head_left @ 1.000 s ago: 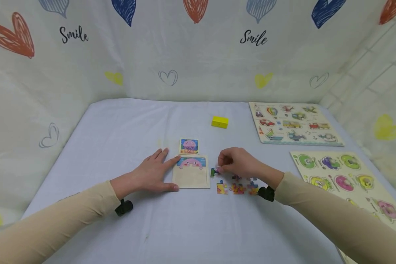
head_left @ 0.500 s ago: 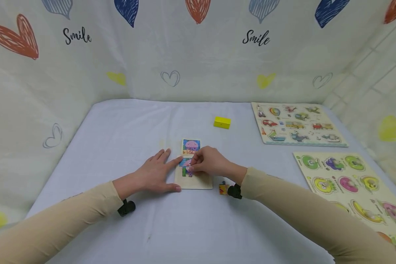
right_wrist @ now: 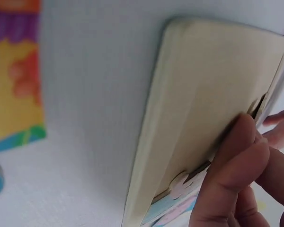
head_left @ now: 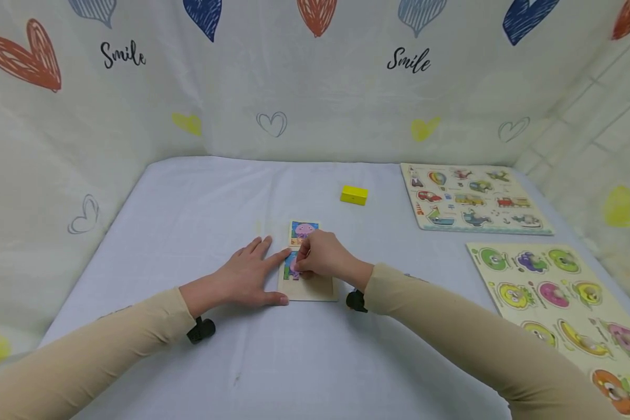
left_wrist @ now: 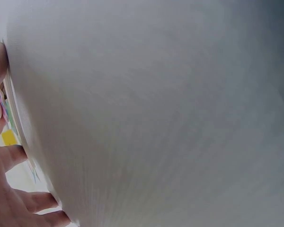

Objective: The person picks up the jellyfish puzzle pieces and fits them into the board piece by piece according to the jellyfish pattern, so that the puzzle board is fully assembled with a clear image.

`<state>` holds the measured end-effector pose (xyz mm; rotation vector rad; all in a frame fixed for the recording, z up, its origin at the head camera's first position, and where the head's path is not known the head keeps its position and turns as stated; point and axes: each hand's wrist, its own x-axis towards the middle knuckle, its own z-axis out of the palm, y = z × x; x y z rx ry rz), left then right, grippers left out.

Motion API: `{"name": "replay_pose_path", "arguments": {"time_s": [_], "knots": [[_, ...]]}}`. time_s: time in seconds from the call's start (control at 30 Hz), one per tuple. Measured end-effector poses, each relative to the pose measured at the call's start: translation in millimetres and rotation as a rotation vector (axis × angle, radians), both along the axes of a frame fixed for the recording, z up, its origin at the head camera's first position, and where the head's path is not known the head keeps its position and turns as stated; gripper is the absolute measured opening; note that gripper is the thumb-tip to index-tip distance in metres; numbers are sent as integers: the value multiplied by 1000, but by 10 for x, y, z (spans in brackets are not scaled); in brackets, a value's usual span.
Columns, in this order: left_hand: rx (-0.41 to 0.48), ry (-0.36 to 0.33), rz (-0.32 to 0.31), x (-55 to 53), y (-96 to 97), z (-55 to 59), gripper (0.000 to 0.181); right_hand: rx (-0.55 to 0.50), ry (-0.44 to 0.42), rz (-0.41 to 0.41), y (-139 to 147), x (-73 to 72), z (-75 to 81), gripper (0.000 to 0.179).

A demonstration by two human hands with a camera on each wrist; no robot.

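Note:
A small wooden jigsaw tray (head_left: pixel 310 289) lies flat on the table, its top row of pink and blue pieces partly covered by my right hand (head_left: pixel 326 255). That hand pinches a green and purple jigsaw piece (head_left: pixel 289 272) at the tray's left side, just under the top row; how far it is seated cannot be told. My left hand (head_left: pixel 241 274) rests spread on the cloth, its index finger and thumb at the tray's left edge. Above the tray is a small octopus picture card (head_left: pixel 298 228). The right wrist view shows the tray's bare wood (right_wrist: pixel 203 90).
A loose orange and purple jigsaw piece (right_wrist: pixel 14 80) lies right of the tray; the right sleeve hides that spot in the head view. A yellow block (head_left: pixel 354 195) sits farther back. Two boards lie at the right, a vehicle puzzle (head_left: pixel 478 201) and a fruit puzzle (head_left: pixel 551 291).
My right hand has carried the green and purple piece leftward from the loose pieces onto the tray, then slightly up against the top row. The left hand has stayed in place.

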<state>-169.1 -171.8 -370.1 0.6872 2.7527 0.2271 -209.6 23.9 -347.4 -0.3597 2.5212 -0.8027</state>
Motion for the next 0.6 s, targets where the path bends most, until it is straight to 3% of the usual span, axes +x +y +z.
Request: {"name": "replay_pose_path", "arguments": {"time_s": [0.6], "knots": [[5, -1, 1, 7, -6, 12, 97, 63, 74, -8, -85, 42, -42, 21]]}}
